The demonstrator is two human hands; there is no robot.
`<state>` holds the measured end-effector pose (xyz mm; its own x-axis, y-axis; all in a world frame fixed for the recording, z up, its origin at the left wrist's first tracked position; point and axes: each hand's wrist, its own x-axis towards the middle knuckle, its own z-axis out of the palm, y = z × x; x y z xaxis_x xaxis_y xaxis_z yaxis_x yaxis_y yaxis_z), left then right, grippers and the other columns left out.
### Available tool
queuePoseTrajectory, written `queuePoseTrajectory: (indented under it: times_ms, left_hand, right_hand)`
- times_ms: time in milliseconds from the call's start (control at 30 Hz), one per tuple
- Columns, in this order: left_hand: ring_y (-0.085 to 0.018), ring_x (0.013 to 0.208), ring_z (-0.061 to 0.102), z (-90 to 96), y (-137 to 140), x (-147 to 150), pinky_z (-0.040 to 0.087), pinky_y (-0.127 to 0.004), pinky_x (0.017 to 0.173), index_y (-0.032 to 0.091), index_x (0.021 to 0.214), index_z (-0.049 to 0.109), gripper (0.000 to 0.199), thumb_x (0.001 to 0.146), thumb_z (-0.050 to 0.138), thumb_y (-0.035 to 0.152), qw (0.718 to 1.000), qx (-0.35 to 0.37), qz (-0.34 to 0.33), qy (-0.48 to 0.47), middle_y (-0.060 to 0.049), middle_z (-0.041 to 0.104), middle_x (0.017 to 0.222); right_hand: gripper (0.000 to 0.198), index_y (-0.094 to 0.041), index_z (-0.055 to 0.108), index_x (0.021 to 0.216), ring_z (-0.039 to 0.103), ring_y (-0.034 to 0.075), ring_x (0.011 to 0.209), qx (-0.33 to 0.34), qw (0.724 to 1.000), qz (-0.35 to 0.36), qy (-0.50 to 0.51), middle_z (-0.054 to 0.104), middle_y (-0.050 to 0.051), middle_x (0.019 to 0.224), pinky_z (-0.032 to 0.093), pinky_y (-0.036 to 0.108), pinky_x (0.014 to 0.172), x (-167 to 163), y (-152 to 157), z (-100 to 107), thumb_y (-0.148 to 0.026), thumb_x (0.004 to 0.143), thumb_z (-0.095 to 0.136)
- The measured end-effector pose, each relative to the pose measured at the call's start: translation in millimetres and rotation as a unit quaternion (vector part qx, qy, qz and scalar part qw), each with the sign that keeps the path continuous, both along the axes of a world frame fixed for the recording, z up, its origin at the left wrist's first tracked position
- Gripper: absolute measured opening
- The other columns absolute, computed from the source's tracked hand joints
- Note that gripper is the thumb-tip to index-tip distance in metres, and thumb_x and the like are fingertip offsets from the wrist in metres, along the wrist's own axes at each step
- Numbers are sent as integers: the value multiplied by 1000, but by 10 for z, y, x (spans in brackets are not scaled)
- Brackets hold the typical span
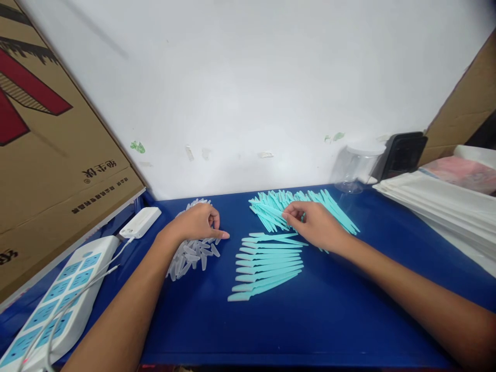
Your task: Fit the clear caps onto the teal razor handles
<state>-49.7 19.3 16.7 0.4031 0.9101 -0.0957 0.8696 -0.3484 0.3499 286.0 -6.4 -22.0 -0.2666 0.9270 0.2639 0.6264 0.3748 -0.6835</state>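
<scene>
Blue tabletop [349, 320] against a white wall [256, 93] bears turquoise sticks [267, 262].

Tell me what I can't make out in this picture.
Head view: some translucent pieces, hidden behind the left hand.
Head view: the exact number of turquoise sticks piled at the back, hidden by overlap and the right hand.
Head view: the near end of the power strip, cut off at the lower-left corner.

A long white plastic power strip [59, 290] with blue sockets [80, 279] lies beside a printed brown cardboard box [73, 139]; rightward, a clear cylindrical white-lidded jar [357, 168] stands near layered flat white sheets [434, 204].
</scene>
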Motion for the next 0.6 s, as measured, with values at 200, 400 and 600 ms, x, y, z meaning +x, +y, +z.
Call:
queuePoseTrajectory:
  times_ms: [200,400,600]
  left_hand:
    - [-15,53,54,-68,22,-6,33,-27,47,21,70,75,37,71,79,58,997,-64,-19,-35,-1,65,62]
    - [-18,71,64,-74,-15,166,46,-27,63,20,84,69,35,86,69,55,992,-14,-51,-116,-4,73,81]
    - [-17,69,69,-125,-21,299,52,-28,63,19,99,62,27,92,66,46,965,-49,-21,-257,-4,71,83]
  right_hand:
    - [23,-21,68,81,56,15,62,8,1000,0,-5,67,-1,71,41,29,62,8,20,-36,-38,93,58]
    - [24,-21,68,82,54,15,61,9,1000,13,9,66,-1,70,41,29,61,5,19,-37,-39,94,58]
    - [24,-20,69,83,55,15,63,-13,999,29,43,69,1,75,43,29,63,-7,2,2,-39,93,60]
